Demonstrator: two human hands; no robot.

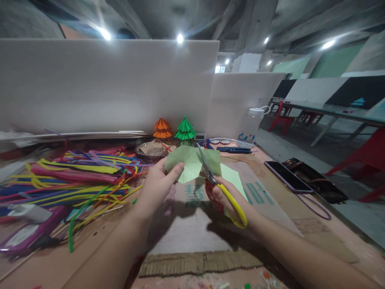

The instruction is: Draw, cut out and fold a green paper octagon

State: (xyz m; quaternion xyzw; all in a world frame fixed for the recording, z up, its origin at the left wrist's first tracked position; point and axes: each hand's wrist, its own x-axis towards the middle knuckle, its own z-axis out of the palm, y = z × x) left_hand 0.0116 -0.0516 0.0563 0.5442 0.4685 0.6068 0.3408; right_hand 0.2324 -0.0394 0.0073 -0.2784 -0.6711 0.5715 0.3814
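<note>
A creased sheet of light green paper is pinched between the thumb and fingers of my left hand. My right hand grips a pair of scissors with a yellow handle loop and a reddish one. The blades point up and away from me, along the paper's right part; a cut seems to run there. Another pale green piece lies on the table behind my right hand. Farther back stand a green paper tree and an orange paper tree.
Many coloured pipe cleaners spread across the left side, near a purple glue gun. A phone lies at the right edge. Dark-handled pliers and a clear bottle are at the back. A cardboard strip lies in front.
</note>
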